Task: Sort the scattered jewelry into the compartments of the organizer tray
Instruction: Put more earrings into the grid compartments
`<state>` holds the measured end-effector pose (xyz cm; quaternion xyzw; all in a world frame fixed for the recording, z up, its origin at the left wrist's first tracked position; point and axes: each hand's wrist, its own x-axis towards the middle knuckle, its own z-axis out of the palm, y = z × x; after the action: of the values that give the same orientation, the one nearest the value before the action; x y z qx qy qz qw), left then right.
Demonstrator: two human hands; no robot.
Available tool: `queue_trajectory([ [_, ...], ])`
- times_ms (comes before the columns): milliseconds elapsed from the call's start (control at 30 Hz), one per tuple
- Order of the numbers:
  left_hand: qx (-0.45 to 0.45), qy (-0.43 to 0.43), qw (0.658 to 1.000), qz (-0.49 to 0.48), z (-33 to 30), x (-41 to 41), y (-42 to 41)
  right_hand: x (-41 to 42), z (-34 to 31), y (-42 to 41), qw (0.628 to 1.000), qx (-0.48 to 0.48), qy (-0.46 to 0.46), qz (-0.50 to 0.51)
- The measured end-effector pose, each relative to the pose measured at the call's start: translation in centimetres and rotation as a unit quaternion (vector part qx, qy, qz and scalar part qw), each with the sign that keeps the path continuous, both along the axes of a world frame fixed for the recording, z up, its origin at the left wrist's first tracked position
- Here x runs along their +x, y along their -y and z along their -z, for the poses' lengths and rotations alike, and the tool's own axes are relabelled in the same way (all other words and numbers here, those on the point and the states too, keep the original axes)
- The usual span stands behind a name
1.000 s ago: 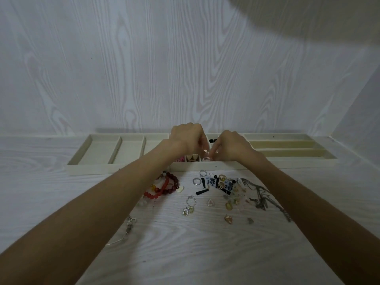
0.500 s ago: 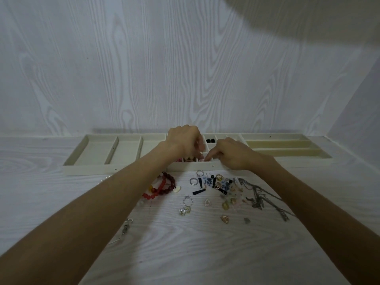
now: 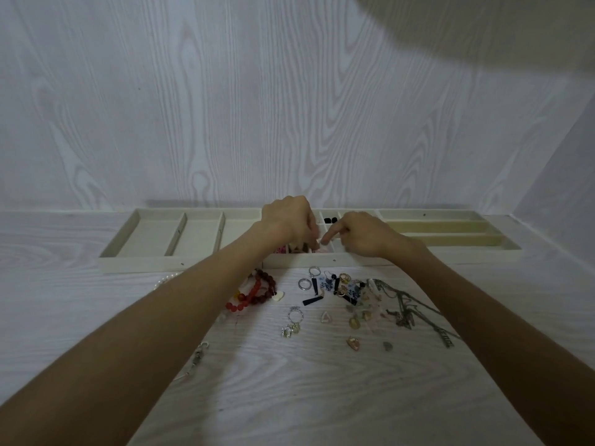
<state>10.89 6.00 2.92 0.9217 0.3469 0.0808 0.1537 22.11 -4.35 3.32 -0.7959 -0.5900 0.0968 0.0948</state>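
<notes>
The cream organizer tray (image 3: 180, 263) lies along the wall. My left hand (image 3: 288, 222) hovers over its small middle compartments, fingers curled down and pinching a small pale piece (image 3: 318, 244). My right hand (image 3: 360, 235) is beside it, its straight index finger touching that same piece. Black pieces (image 3: 331, 219) sit in a back compartment and pink ones (image 3: 280, 250) in a front one. In front of the tray lie scattered a red bead bracelet (image 3: 257, 292), silver rings (image 3: 304, 283), black bar earrings (image 3: 312, 300), blue-white earrings (image 3: 352, 289) and dark chains (image 3: 409, 304).
A pearl strand (image 3: 164, 280) shows past my left forearm, and a thin chain with a clasp (image 3: 198, 357) lies nearer me. Small pendants (image 3: 353, 342) sit at the pile's near edge. The wood-grain wall stands right behind the tray, with a side wall at the right.
Both hands have dropped lower into the tray's middle compartments. My right index finger has straightened toward the left fingertips.
</notes>
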Motion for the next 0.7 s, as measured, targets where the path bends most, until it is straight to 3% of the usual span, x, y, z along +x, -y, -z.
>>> queue_trajectory([
  [367, -0.005, 0.028, 1.000, -0.005, -1.9, -1.5, -0.4, -0.2, -0.1, 0.2, 0.999, 0.000, -0.032, 0.010],
  [700, -0.060, 0.032, 0.997, 0.027, -2.2, -9.3, -0.3, -3.1, -0.7, 1.7, 0.996, 0.061, -0.054, -0.030],
])
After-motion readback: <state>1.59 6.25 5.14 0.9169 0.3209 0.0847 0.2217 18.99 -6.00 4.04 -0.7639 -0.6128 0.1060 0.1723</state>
